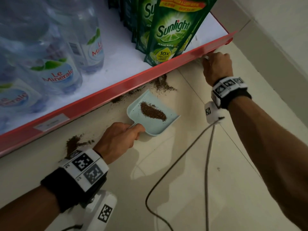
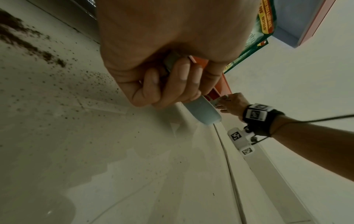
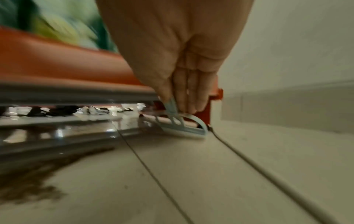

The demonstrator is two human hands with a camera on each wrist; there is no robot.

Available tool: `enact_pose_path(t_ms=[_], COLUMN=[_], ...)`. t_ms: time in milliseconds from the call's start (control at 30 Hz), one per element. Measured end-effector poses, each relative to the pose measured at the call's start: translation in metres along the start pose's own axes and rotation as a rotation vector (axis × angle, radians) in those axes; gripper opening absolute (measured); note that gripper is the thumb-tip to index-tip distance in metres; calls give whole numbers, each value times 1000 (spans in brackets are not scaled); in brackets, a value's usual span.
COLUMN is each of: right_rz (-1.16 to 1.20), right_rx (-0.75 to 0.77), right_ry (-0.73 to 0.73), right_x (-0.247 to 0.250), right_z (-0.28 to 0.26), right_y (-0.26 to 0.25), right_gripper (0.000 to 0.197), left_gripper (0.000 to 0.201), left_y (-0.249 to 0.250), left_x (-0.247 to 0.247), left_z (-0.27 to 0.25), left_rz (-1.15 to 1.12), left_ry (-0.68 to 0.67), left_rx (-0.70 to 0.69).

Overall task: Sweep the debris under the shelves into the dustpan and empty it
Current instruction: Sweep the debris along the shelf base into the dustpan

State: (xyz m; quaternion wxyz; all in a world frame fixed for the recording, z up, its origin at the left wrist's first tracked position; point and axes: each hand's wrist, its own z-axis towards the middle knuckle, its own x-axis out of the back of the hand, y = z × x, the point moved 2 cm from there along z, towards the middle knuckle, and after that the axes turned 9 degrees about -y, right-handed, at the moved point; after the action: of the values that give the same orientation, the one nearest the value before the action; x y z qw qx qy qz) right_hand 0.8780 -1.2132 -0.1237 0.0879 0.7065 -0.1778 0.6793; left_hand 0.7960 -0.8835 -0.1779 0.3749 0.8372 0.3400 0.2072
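Observation:
My left hand [image 1: 120, 137] grips the handle of a light blue dustpan [image 1: 155, 126] that lies on the tiled floor, mouth toward the red shelf edge [image 1: 116, 85]. A streak of brown debris [image 1: 153, 111] lies inside the pan. More debris [image 1: 164, 85] is scattered at the shelf edge just beyond the pan, and another pile [image 1: 73, 143] lies near my left wrist. My right hand [image 1: 216, 67] is at the shelf's right end and holds a small light blue brush [image 3: 184, 125], its head low at the gap under the shelf. The right wrist view is blurred.
Large water bottles [image 1: 55, 72] and green Sunlight pouches [image 1: 171, 30] stand on the low shelf. A grey cable [image 1: 183, 155] trails across the floor from my right wrist. A white wall [image 1: 275, 39] runs close on the right.

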Motion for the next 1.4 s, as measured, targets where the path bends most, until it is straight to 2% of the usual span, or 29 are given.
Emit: enact_pose_path(t_ms=[67,133,233,333,433,533,600,667,733,833,967,1033,1100,1200,1300,1400], right_rz=[38,118,242,315,307,308,277,170,100,104,127,116,75,23,132,139], right_rx=[4,38,250,482,577,525,396,220,130,191,378,406,329,74,-37,10], right_ry=[-56,-48,-72,-191,-188,-38,33,20,-58,-124,-196,-141,-14,106,23,-44], right_x=[-10,-16,-19,-19,-14,-1,5,5,-1,-13,-24,-18,-11,-10,-23,-32], right_z=[5,-1,-26,-62,-88,-91,-81,-68,-66,-89,-131,-138,-125,-84,-47,-37], right_y=[-5,-17,-45,-73,-83,-68,-48,-28,-19,-38,-83,-88,-76,-48,-38,-53], right_gripper=[30,29,26,26,25,28,29,31,34,35,37,36,35,35,34,28], left_gripper=[41,43,41,39,39,39,39,38,38,37,35,35,35,33,32,33], left_y=[1,0,-4,-8,-9,-9,-10,-12,-14,-17,-20,-21,-22,-21,-22,-26], left_x=[-1,-1,1,4,5,8,11,15,17,16,12,12,14,18,20,20], left_z=[-1,-3,-8,-16,-24,-31,-34,-37,-40,-43,-45,-46,-49,-52,-52,-50], left_rz=[-2,0,7,16,49,81,90,93,98,90,95,100,88,78,89,94], left_ry=[-1,4,17,23,11,19,30,38,44,40,43,41,45,43,52,62], left_rx=[-1,-2,11,18,4,-7,-15,-28,-34,-22,-7,9,17,12,4,7])
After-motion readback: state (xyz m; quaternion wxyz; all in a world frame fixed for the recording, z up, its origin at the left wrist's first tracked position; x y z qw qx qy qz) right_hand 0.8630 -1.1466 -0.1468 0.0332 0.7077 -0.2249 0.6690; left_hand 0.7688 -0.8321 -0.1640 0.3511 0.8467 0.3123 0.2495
